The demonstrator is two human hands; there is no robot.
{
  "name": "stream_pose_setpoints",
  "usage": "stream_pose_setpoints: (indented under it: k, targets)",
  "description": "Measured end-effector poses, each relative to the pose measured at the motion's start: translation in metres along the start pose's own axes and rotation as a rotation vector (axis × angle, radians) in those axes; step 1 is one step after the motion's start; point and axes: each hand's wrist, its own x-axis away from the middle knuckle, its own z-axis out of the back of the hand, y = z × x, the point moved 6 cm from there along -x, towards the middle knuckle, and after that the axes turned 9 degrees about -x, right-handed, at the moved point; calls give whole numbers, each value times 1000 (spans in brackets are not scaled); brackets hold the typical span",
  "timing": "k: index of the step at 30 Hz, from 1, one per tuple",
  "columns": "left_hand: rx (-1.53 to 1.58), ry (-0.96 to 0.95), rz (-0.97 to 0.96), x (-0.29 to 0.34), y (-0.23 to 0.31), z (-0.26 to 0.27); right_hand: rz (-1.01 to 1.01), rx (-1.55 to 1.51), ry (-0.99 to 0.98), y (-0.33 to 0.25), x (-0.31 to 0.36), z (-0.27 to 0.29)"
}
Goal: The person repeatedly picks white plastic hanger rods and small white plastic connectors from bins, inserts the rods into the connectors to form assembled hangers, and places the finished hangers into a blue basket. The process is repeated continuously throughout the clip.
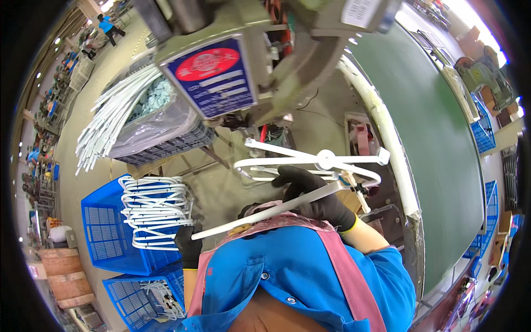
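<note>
A white bent-tube metal frame (265, 212) with crossing bars and a round disc at the crossing lies across in front of my chest. My left hand (189, 243), in a black glove, is closed round the frame's lower left end. Near the middle of the frame, my right hand (318, 200), also black-gloved with a yellow cuff edge, has its fingers wrapped round the tubing; the palm side is hidden. Just beyond the frame stands a green machine (221, 33) with a blue and red plate on its front.
A blue crate (102, 238) with a stack of bent white tube frames (157, 213) stands at my left. Below it, another blue crate (124, 296) holds white parts. Straight white tubes (113, 113) lie over a dark crate further off. A green-topped conveyor (426, 127) runs along my right.
</note>
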Motion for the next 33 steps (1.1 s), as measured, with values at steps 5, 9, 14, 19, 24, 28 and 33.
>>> stream_pose_setpoints:
  k: [5, 9, 14, 19, 24, 28, 33]
  targets:
    - [229, -187, -214, -64, 78, 24, 180, 69, 635, -16, 11, 85]
    - [368, -378, -249, -108, 115, 30, 154, -336, 865, -11, 30, 156]
    - [277, -147, -359, -167, 157, 21, 372, 971, 1408, -54, 84, 222]
    - [322, -2, -437, -194, 207, -16, 134, -18, 1070, 0, 66, 282]
    - [311, -130, -387, -177, 185, -17, 175, -236, 1119, 4, 57, 291]
    - [203, -123, -361, -166, 151, 5, 186, -232, 1146, 8, 67, 287]
    - [225, -103, -426, -176, 138, 12, 229, -168, 1116, 13, 79, 294]
